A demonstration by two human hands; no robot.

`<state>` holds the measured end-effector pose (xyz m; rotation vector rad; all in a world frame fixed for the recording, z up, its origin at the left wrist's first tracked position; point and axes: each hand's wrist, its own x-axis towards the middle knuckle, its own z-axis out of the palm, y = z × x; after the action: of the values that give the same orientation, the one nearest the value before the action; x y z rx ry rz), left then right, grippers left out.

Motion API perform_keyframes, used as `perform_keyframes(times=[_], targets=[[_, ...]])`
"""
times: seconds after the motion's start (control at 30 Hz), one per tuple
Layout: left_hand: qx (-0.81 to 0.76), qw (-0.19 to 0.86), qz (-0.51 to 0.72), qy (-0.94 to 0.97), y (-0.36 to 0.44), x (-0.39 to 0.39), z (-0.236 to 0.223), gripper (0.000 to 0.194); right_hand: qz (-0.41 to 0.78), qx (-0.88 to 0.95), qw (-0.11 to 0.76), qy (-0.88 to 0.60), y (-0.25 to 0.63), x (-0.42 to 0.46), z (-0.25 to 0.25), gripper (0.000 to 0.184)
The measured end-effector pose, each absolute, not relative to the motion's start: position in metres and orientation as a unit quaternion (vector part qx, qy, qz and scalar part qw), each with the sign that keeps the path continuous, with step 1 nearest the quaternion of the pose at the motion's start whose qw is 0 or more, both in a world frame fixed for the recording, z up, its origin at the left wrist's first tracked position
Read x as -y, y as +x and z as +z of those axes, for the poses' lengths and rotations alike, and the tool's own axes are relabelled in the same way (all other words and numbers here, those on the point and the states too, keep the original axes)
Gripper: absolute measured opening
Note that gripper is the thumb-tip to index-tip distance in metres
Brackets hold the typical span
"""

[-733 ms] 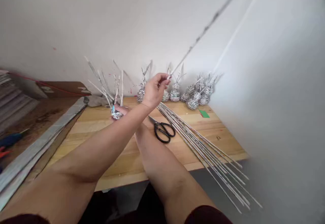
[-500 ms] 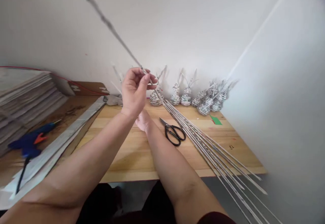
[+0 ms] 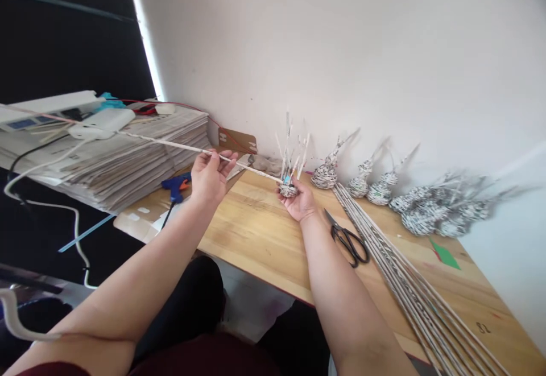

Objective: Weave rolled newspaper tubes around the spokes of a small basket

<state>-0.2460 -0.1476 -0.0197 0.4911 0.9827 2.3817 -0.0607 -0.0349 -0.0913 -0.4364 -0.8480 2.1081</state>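
The left hand (image 3: 211,178) pinches a long rolled-paper stick (image 3: 170,144) between thumb and fingers, above the wooden table (image 3: 256,222). The stick slants across the view: its far part passes in front of the newspaper stack (image 3: 170,162) at left, and its near end meets the small woven piece (image 3: 289,190). Whether that end is worked into the weave cannot be told.

The small woven piece sits in the right hand (image 3: 302,201), whose fingers curl around its underside and side, with the thumb by the rim. Several short paper stakes (image 3: 303,157) rise from the piece, roughly upright, some leaning outward. A light-blue patch shows at its top.

Just beside the right forearm lie black-handled scissors (image 3: 350,245), flat on the table. Next to them, a bundle of paper sticks (image 3: 396,268) runs from near the wall toward the front edge.

Three woven gourd-shaped pieces (image 3: 325,177) stand along the wall; a cluster of similar pieces (image 3: 426,217) lies farther right, near a green scrap (image 3: 446,255). A blue glue gun (image 3: 174,185) lies near the left hand, beside the newspaper stack.
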Motion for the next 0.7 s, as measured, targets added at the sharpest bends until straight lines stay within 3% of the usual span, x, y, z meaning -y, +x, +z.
perform_keyframes(times=[0.47, 0.7], targets=[[-0.495, 0.329, 0.789, 0.154, -0.254, 0.189, -0.077, 0.013, 0.841, 0.315, 0.39, -0.202, -0.057, 0.034, -0.091, 0.015], [-0.495, 0.306, 0.79, 0.192, -0.237, 0.211, -0.084, 0.032, 0.843, 0.299, 0.4, -0.201, -0.055, 0.033, -0.088, 0.018]])
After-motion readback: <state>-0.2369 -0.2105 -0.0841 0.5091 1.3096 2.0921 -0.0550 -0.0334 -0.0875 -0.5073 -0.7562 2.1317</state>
